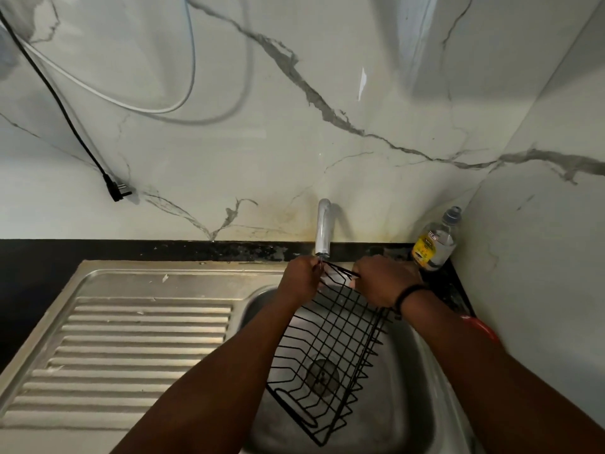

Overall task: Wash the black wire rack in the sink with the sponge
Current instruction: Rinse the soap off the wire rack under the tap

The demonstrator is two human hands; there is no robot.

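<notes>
The black wire rack stands tilted in the steel sink, its far end raised under the tap and its near end low in the basin. My left hand grips the rack's upper left corner. My right hand holds the upper right edge of the rack; something pale shows at its fingertips, but I cannot tell if it is a sponge. A dark band circles my right wrist. No clear stream of water shows from the tap.
A ribbed steel draining board lies left of the basin. A clear bottle with a yellow label stands in the back right corner. A black plug and white cables hang on the marble wall. The right wall is close.
</notes>
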